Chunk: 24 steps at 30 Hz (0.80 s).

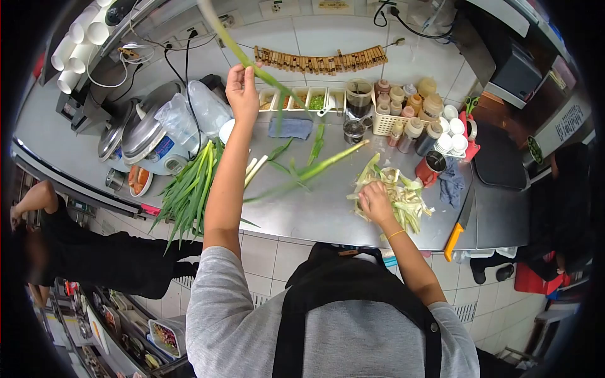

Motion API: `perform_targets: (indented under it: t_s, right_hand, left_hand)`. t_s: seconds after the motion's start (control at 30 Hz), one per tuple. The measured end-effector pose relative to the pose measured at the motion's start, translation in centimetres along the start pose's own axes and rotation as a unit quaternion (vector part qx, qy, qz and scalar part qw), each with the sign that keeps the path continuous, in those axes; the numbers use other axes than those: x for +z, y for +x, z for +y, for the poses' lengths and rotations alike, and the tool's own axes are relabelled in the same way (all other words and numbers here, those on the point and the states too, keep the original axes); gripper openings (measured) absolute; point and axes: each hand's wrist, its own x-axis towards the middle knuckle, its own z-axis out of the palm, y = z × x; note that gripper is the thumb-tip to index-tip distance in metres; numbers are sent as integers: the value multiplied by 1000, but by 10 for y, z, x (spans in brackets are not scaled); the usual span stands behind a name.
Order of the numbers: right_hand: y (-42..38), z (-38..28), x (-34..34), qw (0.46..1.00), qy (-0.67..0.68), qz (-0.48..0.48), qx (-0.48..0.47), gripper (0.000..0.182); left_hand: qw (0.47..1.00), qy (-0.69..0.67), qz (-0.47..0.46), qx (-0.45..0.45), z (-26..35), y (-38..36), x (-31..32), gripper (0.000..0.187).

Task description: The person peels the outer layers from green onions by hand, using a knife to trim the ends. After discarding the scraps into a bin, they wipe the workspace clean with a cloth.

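The person's left hand (242, 94), up over the back of the counter (287, 217), is closed around a green onion stalk (225, 39); its pale end points up past the fingers, and its leaves trail down, blurred. The right hand (375, 203) rests on a heap of pale peelings (403, 186), fingers curled; I can't tell from here whether they pinch any.

Between the hands another green onion (337, 154) stretches slantwise, white end toward the heap, green end blurred. A loose green leaf (317, 143) lies beyond it. Left of these, partly behind the left forearm, a thick green onion bunch (186, 192) hangs over the counter's near edge.

Just past the peelings stands a red cup (430, 167), a crumpled blue cloth (450, 183) beside it, then an orange-handled knife (453, 241). Farther back I see a basket (386, 124) packed with sauce bottles, and at far left, lidded cookers (150, 129).
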Motion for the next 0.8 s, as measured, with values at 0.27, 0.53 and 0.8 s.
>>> perform_targets:
  t_s: [0.27,0.53,0.8]
  right_hand:
    - [-8,-16,-24,994,-29,90,56,29]
    - [-129,79,-100,604,-416,187,654,60]
    - [-152,87,-131,575,-434,83,688,55]
  left_hand:
    - [952,270,-128,66,41,-8,-7,16]
    - [916,288,-269,-78,41,-36,-9,20]
    - [814,186,-400,-378,-25,-73,-14,25]
